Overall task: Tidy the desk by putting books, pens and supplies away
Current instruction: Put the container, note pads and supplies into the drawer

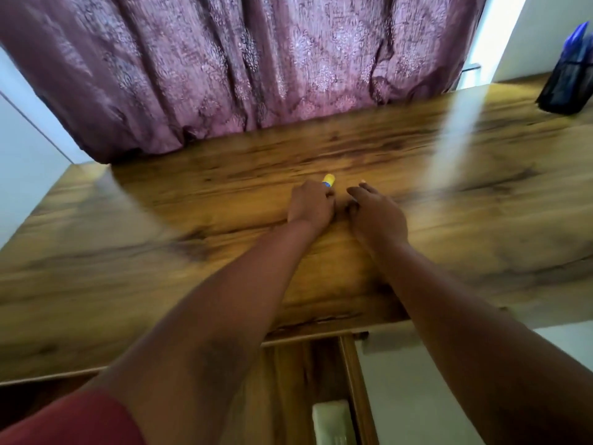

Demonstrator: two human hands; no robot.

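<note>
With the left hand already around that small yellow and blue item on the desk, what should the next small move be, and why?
Probably lift the small yellow and blue stick-shaped item off the brown wooden desk and carry it right toward the black mesh pen holder. The left hand grips it, the right hand holds nothing beside it, and the holder already contains blue pens.

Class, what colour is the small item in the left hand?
Yellow with a blue band, seen in the head view.

Probably a home study corner: a wood-grain desk (160, 252) stands against a patterned mauve curtain (240, 65), with a mesh pen holder (566, 85) at upper right.
</note>
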